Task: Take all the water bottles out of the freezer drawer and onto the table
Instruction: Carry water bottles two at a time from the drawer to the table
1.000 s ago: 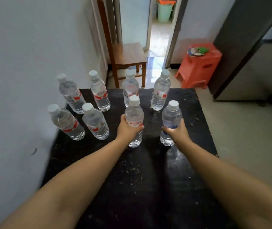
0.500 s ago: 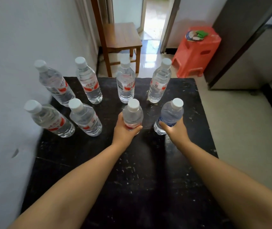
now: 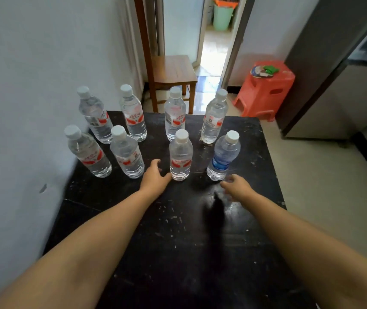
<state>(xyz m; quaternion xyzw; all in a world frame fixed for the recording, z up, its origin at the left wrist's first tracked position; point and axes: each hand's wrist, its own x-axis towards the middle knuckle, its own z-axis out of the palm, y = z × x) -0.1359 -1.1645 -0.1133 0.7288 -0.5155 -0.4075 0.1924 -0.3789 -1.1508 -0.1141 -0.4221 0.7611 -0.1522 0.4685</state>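
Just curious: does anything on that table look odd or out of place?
One thing: the bottle by the right hand has a blue label; the other seven have red. All stand upright, nothing spilled.

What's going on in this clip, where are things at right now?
A person is lining up water bottles on a black table beside a white wall. Eight bottles stand upright in two rows. The left hand is open, with its thumb at the base of the red-labelled bottle in the front row. The right hand is open and clear of the blue-labelled bottle. Neither hand grips anything. The freezer drawer is not in view, so whether more bottles remain cannot be told.
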